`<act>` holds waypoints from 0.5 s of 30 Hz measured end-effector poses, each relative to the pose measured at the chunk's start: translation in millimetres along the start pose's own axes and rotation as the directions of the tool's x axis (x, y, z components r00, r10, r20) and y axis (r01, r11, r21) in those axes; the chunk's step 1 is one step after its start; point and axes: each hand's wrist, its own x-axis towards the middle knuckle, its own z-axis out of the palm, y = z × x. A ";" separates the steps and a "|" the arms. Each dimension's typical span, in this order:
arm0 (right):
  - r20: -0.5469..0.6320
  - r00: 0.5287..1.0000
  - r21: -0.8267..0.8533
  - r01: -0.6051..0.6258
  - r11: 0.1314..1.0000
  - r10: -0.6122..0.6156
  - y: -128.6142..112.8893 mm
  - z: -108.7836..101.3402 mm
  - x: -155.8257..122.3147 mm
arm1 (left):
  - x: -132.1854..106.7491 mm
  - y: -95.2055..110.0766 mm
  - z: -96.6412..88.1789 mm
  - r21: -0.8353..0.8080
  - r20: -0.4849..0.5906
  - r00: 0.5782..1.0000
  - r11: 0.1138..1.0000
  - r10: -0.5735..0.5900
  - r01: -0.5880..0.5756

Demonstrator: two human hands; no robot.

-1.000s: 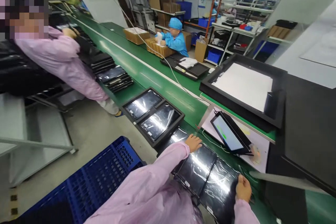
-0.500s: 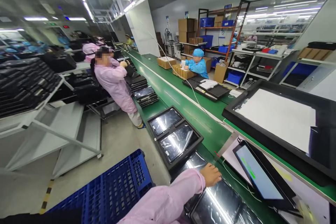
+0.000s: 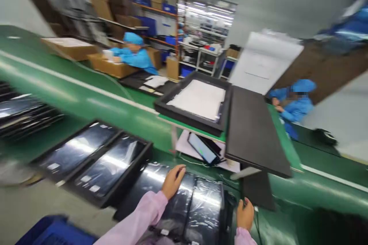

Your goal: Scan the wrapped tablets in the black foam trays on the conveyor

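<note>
Several dark, glossy screen panels in clear film (image 3: 204,204) lie side by side in front of me on the green bench. My left hand (image 3: 172,180) is over one of these panels, its fingers loosely bent and apart, gripping nothing that I can see. Just right of the panels is my right hand (image 3: 245,214), with thumb and forefinger apart and nothing visible between them. A black foam tray (image 3: 67,178) to the left holds two more film-covered panels (image 3: 110,164).
A raised shelf bears a black tray with white sheets (image 3: 201,97) and a black board (image 3: 254,130). Under it stands a lit tablet screen (image 3: 202,147). Stacked panels (image 3: 25,111) are at left. Two people in blue (image 3: 138,59) work across the belt. A blue pallet (image 3: 54,233) sits lower left.
My view has swung to the right. My right hand has come into sight beside the panels. The left hand stays at the panels, and the co-worker in pink is out of view.
</note>
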 end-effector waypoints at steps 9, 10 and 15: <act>-0.065 0.912 -0.227 -0.410 0.884 0.406 120.6 -89.2 148.1 | 68.4 239.4 -20.6 -0.787 0.375 0.873 0.390 -0.311 0.477; -0.030 0.898 -0.236 -0.433 0.870 0.439 129.4 -87.3 160.6 | 76.6 254.2 -19.4 -0.767 0.363 0.854 0.401 -0.373 0.501; 0.096 0.849 -0.188 -0.497 0.847 0.519 147.0 -66.1 193.3 | 85.0 287.8 -11.6 -0.649 0.113 0.859 0.617 -0.500 0.445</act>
